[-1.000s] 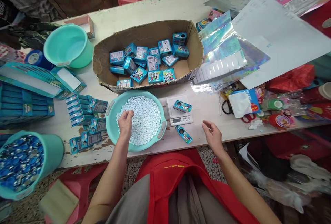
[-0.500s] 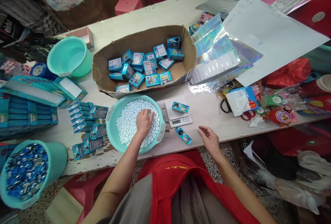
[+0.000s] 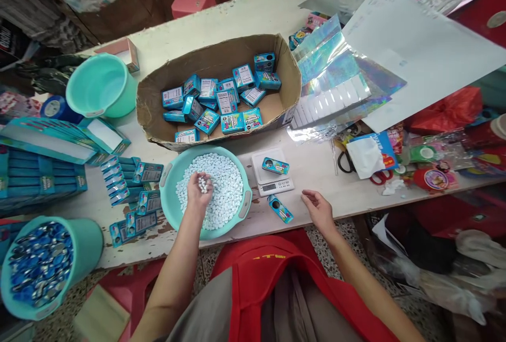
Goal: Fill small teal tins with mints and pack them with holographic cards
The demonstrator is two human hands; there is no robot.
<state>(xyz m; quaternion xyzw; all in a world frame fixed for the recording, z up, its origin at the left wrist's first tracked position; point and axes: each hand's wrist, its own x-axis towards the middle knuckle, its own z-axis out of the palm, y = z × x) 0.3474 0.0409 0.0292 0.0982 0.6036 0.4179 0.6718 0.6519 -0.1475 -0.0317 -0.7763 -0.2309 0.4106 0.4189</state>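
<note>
My left hand [image 3: 200, 190] is cupped, palm up, around a small heap of white candies [image 3: 204, 184] over the turquoise basin [image 3: 167, 202]. Many more pale candies [image 3: 223, 194] fill that basin. My right hand [image 3: 319, 209] rests at the table's front edge, fingers stretched out and holding nothing. Between the hands is a white kitchen scale [image 3: 264, 178] with a blue box [image 3: 275, 165] lying on its plate, its round opening showing dark. Another small blue box [image 3: 280, 208] lies in front of the scale, near my right hand.
Behind the basin stands a cardboard carton [image 3: 158, 76] with several blue boxes inside. Blue packets [image 3: 148, 172] lie left of the basin. A turquoise bucket [image 3: 89, 247] of blue wrapped pieces is at lower left. Plastic sheets [image 3: 332, 84] and scissors [image 3: 346, 163] lie to the right.
My left hand has come up from the candies and moved left, turning palm up with some candies in it. My right hand has barely moved.
</note>
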